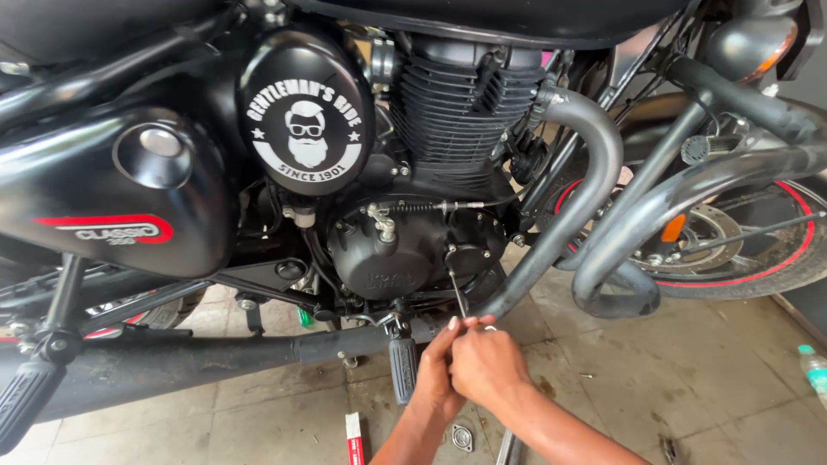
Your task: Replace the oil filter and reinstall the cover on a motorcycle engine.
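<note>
Just above the grip, the engine casing (pixel 405 258) is finished in matt black. The round side cover (pixel 306 108) is marked in white on black. A red stripe is carried on the black side panel (pixel 112 207). The wheel rim (pixel 797 250) is edged in red. The floor tiles (pixel 689 379) are grey-beige.

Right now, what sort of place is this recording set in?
Probably a motorcycle repair shop or garage. A black motorcycle stands on a stained tiled floor; both hands, the left hand and right hand, work a thin tool at the engine case, and a small loose metal part lies on the floor.
</note>
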